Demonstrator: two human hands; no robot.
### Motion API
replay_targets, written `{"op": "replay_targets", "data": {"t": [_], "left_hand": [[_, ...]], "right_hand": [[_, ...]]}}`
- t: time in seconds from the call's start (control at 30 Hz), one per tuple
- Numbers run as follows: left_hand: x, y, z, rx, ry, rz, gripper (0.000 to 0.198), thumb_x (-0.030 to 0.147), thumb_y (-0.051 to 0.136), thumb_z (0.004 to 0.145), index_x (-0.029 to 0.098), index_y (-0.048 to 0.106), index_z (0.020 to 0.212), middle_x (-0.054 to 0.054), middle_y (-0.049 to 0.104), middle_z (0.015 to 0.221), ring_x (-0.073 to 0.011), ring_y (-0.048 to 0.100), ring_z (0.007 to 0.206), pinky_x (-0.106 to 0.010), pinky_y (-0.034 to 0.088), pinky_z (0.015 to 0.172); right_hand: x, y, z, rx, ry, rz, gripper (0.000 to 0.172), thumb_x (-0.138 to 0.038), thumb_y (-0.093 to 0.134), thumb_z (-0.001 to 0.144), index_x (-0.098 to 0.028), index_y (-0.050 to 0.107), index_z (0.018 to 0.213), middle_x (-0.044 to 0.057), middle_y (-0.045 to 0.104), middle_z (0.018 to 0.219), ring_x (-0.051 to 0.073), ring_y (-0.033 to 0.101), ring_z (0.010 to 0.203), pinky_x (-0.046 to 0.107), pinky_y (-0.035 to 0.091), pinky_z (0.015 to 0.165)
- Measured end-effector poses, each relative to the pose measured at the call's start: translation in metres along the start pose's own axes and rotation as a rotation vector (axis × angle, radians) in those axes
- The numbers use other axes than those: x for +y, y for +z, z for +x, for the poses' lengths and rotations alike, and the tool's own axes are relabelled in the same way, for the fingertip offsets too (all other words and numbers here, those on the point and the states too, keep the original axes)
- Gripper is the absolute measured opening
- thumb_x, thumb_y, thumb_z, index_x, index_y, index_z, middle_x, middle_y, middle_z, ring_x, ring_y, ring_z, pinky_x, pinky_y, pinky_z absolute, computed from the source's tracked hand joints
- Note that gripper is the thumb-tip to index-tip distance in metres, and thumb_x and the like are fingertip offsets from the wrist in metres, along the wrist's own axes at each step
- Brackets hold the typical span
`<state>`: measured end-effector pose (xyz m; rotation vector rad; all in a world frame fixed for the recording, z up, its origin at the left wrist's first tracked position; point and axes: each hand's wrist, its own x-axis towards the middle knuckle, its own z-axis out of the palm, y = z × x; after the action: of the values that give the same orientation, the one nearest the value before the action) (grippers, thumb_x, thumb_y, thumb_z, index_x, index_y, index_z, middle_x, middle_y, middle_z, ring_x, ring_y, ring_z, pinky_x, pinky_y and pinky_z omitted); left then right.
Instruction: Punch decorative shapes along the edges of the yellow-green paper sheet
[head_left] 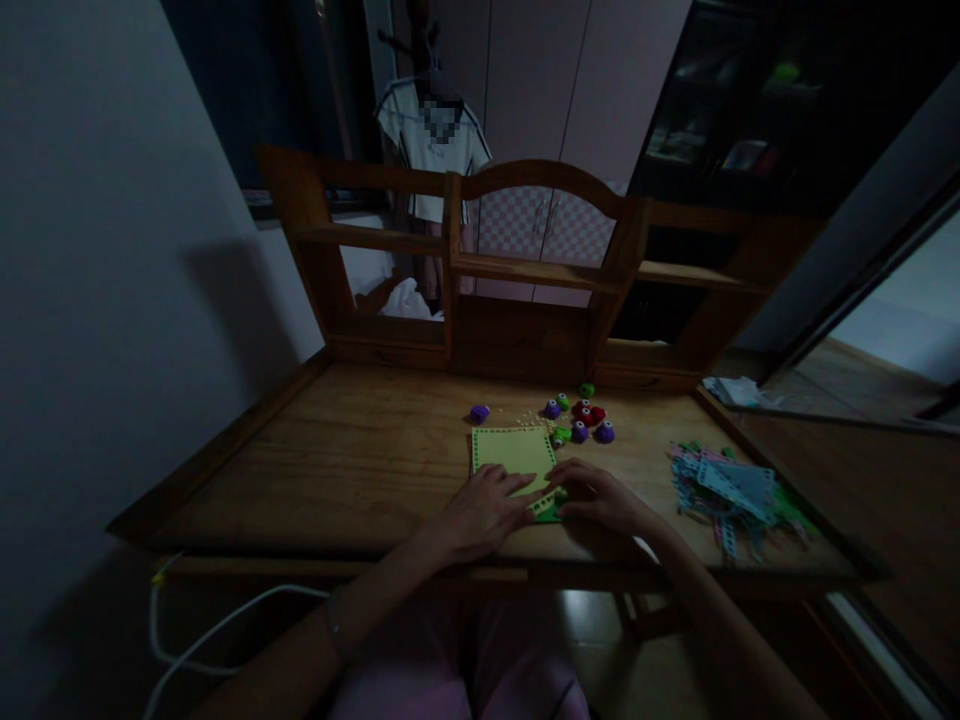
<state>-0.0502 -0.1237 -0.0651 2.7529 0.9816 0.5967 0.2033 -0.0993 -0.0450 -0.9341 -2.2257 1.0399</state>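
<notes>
A pale green paper card (511, 450) with a punched border lies on the wooden desk (360, 460) in front of me. My left hand (484, 510) rests on its near edge with fingers stretched flat. My right hand (596, 495) lies beside it at the card's near right corner, fingers curled over a small green piece (547, 512) that I cannot make out clearly. Behind the card sit several small round craft punches (579, 418) in purple, red and green, and one purple punch (479, 412) stands apart to the left.
A heap of blue and green paper strips (731, 495) lies at the desk's right. A wooden shelf unit (525, 270) rises along the back edge. A white cable (217, 630) hangs below the desk's left front. The room is dim.
</notes>
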Motion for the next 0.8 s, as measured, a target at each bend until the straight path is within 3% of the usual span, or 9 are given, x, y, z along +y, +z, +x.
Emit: {"op": "replay_targets", "data": {"t": [0.33, 0.63, 0.73, 0.8], "left_hand": [[0.001, -0.003, 0.0, -0.018, -0.005, -0.008, 0.041, 0.041, 0.033, 0.094, 0.034, 0.044, 0.133, -0.001, 0.046, 0.138, -0.0224, 0.045, 0.106, -0.042, 0.034, 0.093], [-0.002, -0.003, 0.002, -0.039, -0.001, -0.049, 0.041, 0.042, 0.031, 0.095, 0.032, 0.047, 0.131, 0.001, 0.045, 0.139, -0.0218, 0.045, 0.105, -0.041, 0.034, 0.093], [-0.005, -0.004, 0.007, -0.042, -0.036, -0.122, 0.041, 0.038, 0.025, 0.097, 0.031, 0.053, 0.126, 0.002, 0.051, 0.134, -0.0198, 0.046, 0.099, -0.037, 0.035, 0.091], [-0.008, -0.003, 0.012, -0.023, -0.084, -0.173, 0.04, 0.038, 0.025, 0.097, 0.03, 0.056, 0.122, 0.003, 0.057, 0.127, -0.019, 0.047, 0.097, -0.035, 0.036, 0.089]], "right_hand": [[0.008, 0.003, 0.007, 0.06, 0.002, -0.023, 0.018, -0.038, 0.067, 0.077, -0.02, 0.071, 0.078, 0.006, 0.058, 0.102, 0.02, 0.056, 0.098, 0.033, 0.044, 0.088], [0.001, -0.024, -0.03, 0.06, 0.118, -0.044, 0.018, -0.039, 0.068, 0.076, -0.022, 0.071, 0.076, 0.006, 0.063, 0.102, 0.021, 0.059, 0.096, 0.034, 0.046, 0.086], [-0.001, -0.039, -0.052, 0.146, 0.252, -0.009, 0.021, -0.04, 0.064, 0.079, -0.02, 0.071, 0.081, 0.006, 0.068, 0.092, 0.021, 0.063, 0.087, 0.034, 0.048, 0.081], [-0.001, -0.054, -0.069, 0.296, 0.338, 0.023, 0.025, -0.043, 0.065, 0.077, -0.018, 0.07, 0.081, 0.007, 0.069, 0.083, 0.021, 0.064, 0.079, 0.033, 0.049, 0.076]]}}
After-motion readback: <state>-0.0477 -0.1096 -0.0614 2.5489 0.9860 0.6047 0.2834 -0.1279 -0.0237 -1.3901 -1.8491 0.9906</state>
